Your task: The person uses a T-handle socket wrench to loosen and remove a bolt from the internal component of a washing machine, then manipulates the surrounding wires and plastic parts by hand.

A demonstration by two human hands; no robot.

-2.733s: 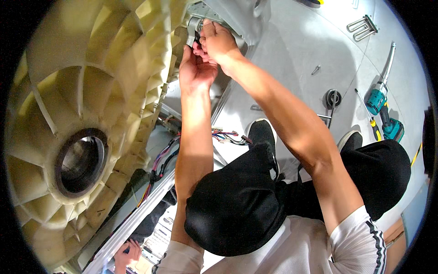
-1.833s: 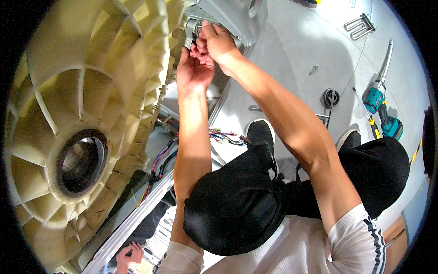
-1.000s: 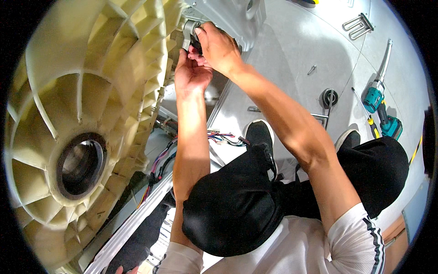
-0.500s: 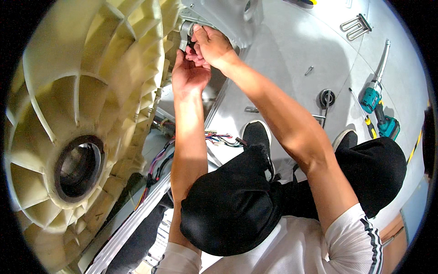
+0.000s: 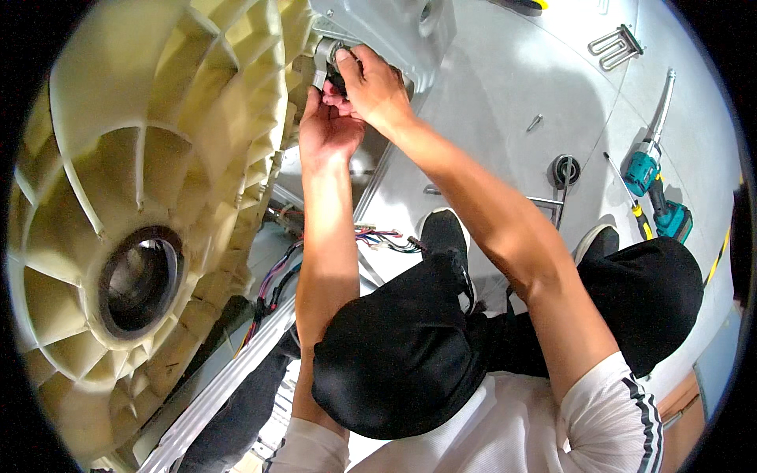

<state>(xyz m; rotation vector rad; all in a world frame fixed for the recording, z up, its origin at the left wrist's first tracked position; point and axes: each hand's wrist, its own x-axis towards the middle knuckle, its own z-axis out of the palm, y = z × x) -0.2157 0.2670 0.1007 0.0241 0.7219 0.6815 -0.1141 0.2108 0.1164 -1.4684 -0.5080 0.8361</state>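
In the head view, at upper centre, see a grey metal fitting with a rounded head (image 5: 324, 52), set between a huge cream plastic shell with moulded ribs (image 5: 142, 173) and a pale grey, smooth-faced panel (image 5: 394, 31). Just below, notice a bare left hand (image 5: 331, 132), palm up, thumb raised toward the fitting's lower end, fingers half curled and partly hidden. From the right, find a bare right hand (image 5: 377, 88) bent over a small dark piece of unclear shape (image 5: 337, 79), thumb close to the rounded head, fingers curled inward. Cannot tell either set of fingers as gripping or merely touching. Could lose the dark piece downward after a slip off smooth metal, with sight blocked by the right hand; could scrape skin on the ribs after a sudden give. Could also tug the multicoloured wiring with small connectors (image 5: 386, 237), beside the left forearm (image 5: 327, 221), through a careless arm or foot shift. On the grey tiled floor (image 5: 489, 102), note a short silver bolt (image 5: 535, 122), easily kicked astray, and a yellow-and-black-handled screwdriver (image 5: 643, 222) near the black right shoe (image 5: 597, 243), liable to roll underfoot.
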